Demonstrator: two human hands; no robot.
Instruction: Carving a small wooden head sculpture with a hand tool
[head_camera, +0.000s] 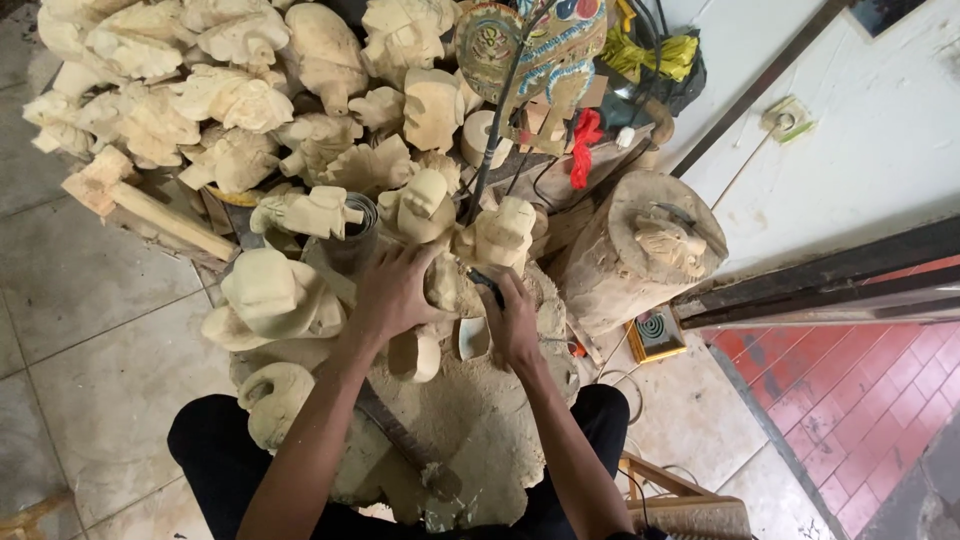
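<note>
My left hand (393, 292) is wrapped around a pale carved wooden figure head (443, 285) that rests on a sawdust-covered stump (470, 420) between my knees. My right hand (513, 322) grips a small dark-handled carving tool (484, 282) pressed against the right side of that carving. Another pale carved head (500, 235) stands just behind my hands. A curved wooden offcut (418, 356) and a pale shaving lie under my wrists.
A big heap of unpainted carved heads (230, 100) fills the upper left. A painted flat puppet (540, 45) on a rod stands behind. A second stump (640, 250) with a carving on top is at the right. Tiled floor lies left, red brick floor lower right.
</note>
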